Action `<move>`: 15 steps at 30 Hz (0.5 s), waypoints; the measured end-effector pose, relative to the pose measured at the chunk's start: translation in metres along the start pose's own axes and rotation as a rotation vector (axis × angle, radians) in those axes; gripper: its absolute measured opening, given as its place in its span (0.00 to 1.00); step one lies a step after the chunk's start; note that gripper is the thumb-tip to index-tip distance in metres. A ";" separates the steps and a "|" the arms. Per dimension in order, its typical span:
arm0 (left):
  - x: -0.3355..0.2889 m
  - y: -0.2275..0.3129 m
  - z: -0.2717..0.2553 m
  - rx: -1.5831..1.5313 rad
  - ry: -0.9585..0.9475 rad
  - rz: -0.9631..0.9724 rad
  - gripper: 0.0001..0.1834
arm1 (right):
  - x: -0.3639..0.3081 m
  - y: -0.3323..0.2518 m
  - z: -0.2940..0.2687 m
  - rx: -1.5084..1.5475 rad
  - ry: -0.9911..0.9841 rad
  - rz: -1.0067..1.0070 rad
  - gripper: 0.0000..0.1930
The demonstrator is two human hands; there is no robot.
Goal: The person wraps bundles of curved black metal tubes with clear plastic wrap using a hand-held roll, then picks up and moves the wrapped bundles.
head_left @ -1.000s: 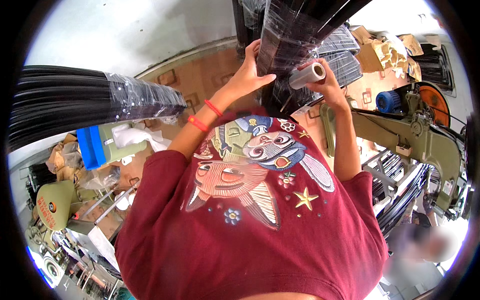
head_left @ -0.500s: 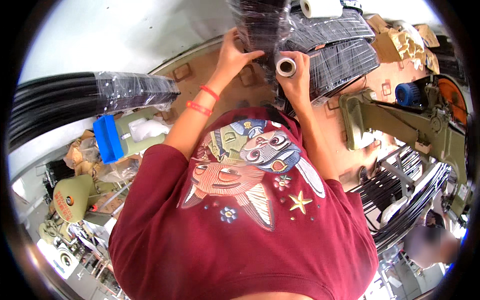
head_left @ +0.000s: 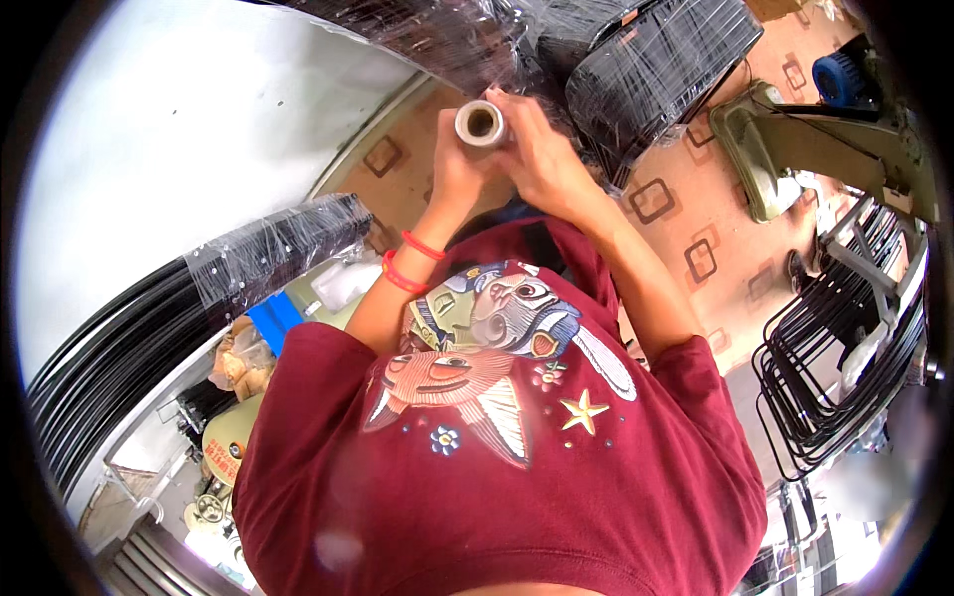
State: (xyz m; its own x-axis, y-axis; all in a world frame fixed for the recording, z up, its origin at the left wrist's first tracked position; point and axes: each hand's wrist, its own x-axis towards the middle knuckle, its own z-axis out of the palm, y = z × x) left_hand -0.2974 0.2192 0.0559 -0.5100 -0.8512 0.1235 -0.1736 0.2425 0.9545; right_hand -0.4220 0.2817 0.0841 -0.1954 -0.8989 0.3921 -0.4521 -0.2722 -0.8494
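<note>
A roll of clear stretch film (head_left: 481,123) is held end-up in front of my chest, its hollow core facing me. My left hand (head_left: 458,159) wraps its left side, and my right hand (head_left: 539,157) grips it from the right, fingers curled over the far edge. Both hands are closed on the roll. Just beyond them runs a bundle of black parts (head_left: 432,40) wrapped in clear film, slanting up to the left. The roll's lower part and some fingertips are hidden.
Film-wrapped black bundles (head_left: 666,79) lie at the far right. A stack of black bent tubes (head_left: 119,338), partly wrapped, reaches in at left beside a blue bin (head_left: 273,320). At right stand a green machine (head_left: 795,149) and more black frames (head_left: 835,338). A white wall (head_left: 199,119) borders the left.
My left hand has come off the wrapped bundle and joined my right hand on the roll. The roll has shifted left, and the view has turned, so the bundle now slants left.
</note>
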 end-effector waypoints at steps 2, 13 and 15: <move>-0.002 -0.014 -0.002 -0.104 0.060 0.042 0.24 | -0.008 0.003 0.008 0.037 0.030 0.041 0.25; 0.029 -0.065 -0.059 -0.260 0.095 -0.177 0.20 | 0.098 0.082 0.020 0.423 0.285 0.226 0.12; 0.033 -0.073 -0.065 -0.351 0.074 -0.153 0.22 | 0.118 0.097 0.024 0.505 0.144 0.330 0.12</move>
State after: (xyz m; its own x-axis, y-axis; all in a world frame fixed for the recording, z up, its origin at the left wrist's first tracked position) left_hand -0.2471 0.1436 0.0079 -0.4366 -0.8994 -0.0205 0.0628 -0.0532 0.9966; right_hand -0.4681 0.1408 0.0399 -0.3860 -0.9177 0.0943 0.1132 -0.1485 -0.9824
